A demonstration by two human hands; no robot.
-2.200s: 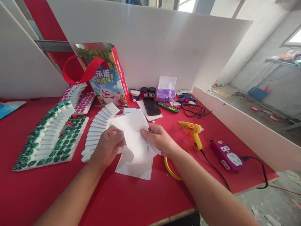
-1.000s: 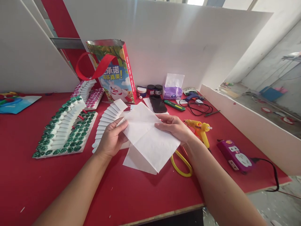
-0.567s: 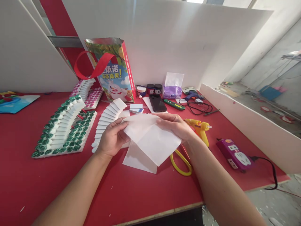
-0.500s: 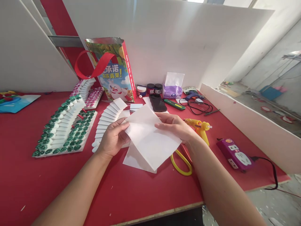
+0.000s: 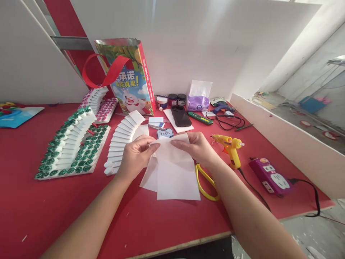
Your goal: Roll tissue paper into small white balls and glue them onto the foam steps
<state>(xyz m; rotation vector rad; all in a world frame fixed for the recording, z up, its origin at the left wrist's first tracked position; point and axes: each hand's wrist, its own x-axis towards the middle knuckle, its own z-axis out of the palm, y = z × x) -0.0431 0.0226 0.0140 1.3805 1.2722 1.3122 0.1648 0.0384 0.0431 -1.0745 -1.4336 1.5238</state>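
Observation:
A thin white paper sheet point(image 5: 178, 176) hangs from both hands, its top edge pinched between thumbs and fingers. My left hand point(image 5: 138, 154) is closed on the top left corner, and my right hand point(image 5: 196, 145) grips the top right part. Behind and to the left of it, another white sheet point(image 5: 149, 178) lies on the red table point(image 5: 129, 223). Beyond the hands a lit phone point(image 5: 165, 133) shows 17:08. Just left of my left hand stands a curved row of white steps point(image 5: 122, 138). Yellow-handled scissors point(image 5: 207, 183) lie partly under my right hand.
A yellow glue gun point(image 5: 229, 145) and a purple power socket point(image 5: 271, 176) are at the right. Green-dotted stepped model point(image 5: 72, 147) stands left, before a colourful bag point(image 5: 129, 79). Farther back are a black phone point(image 5: 181, 117), green cutter point(image 5: 199, 118), tissue pack point(image 5: 198, 102) and jars point(image 5: 172, 100).
The held sheet has turned from a tilted diamond to hang nearly straight, its top edge now between the fingers. The lit phone and the glue gun have come into fuller view.

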